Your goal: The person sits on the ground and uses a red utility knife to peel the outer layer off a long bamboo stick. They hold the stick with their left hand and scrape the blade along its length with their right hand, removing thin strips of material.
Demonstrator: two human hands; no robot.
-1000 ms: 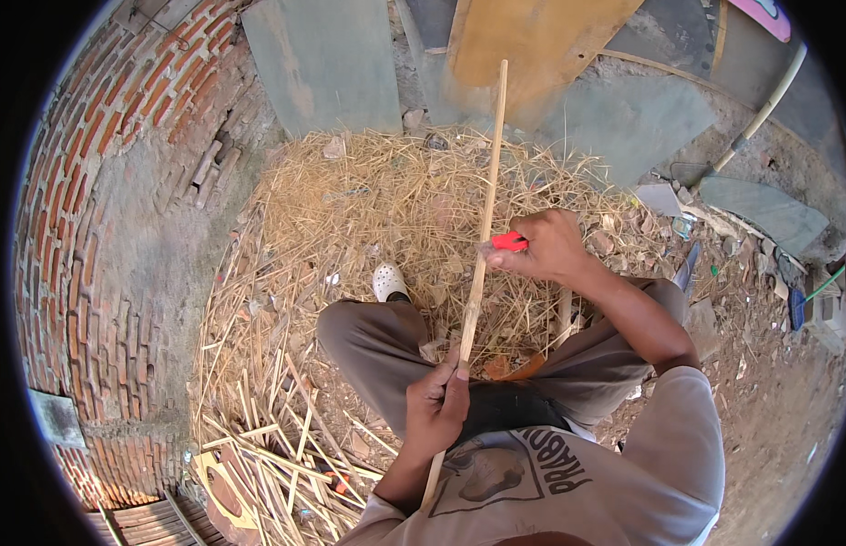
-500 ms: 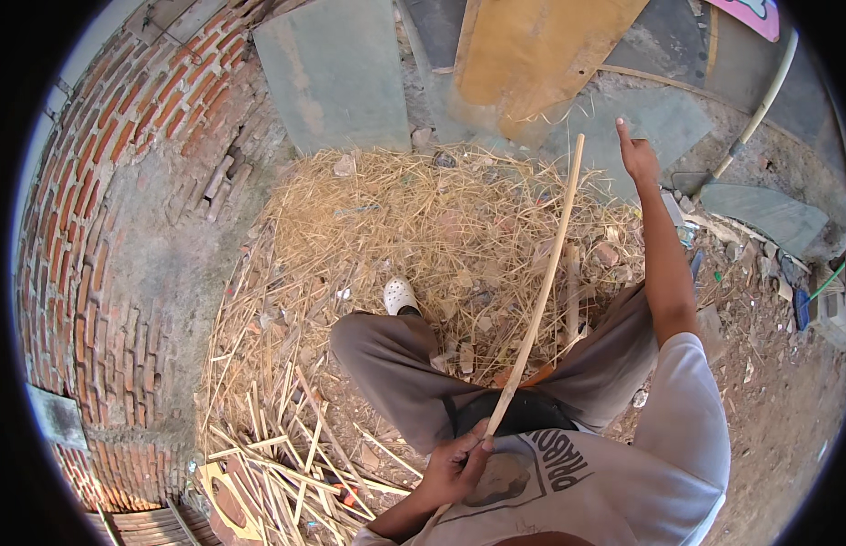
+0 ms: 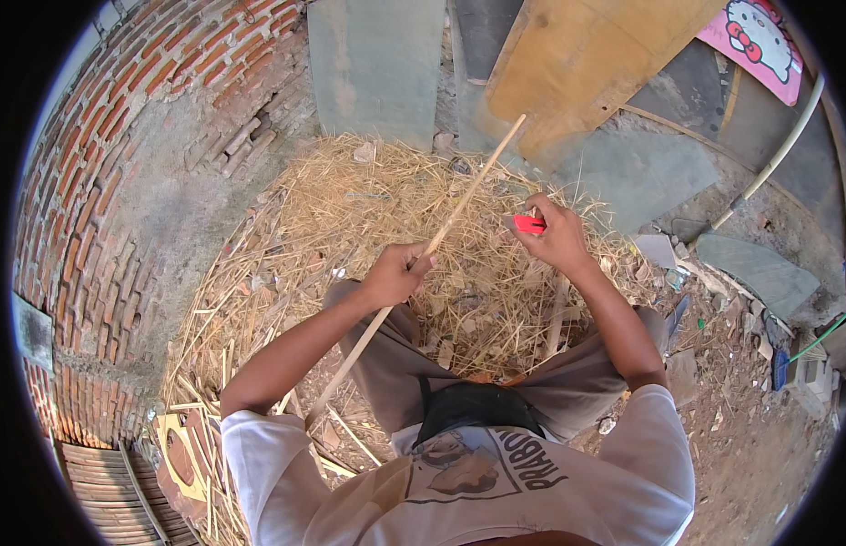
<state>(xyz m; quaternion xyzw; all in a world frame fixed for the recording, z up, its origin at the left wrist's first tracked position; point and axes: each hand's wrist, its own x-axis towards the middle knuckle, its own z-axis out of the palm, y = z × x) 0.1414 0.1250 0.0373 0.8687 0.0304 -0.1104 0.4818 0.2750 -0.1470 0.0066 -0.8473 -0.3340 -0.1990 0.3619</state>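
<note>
A long pale bamboo strip [image 3: 477,179] runs slantwise from beside my left elbow up over the shavings. My left hand [image 3: 397,275] is closed round it partway along, above my bent left knee. To the right of the strip, my right hand [image 3: 557,235] grips a small red cutter knife [image 3: 530,224], whose short grey blade points left toward the strip. The blade and the strip are apart. My right fingers hide part of the knife's handle.
Thin bamboo shavings [image 3: 350,196] cover the ground before me. More cut strips [image 3: 218,437] lie at lower left, near a brick wall [image 3: 95,264]. Grey and yellow-brown panels [image 3: 587,55] stand at the back. A pale pipe [image 3: 787,136] leans at the right.
My left hand has moved forward and left with the bamboo strip, which leans further over. My right hand has come in from the far right toward the strip, and the red knife now shows.
</note>
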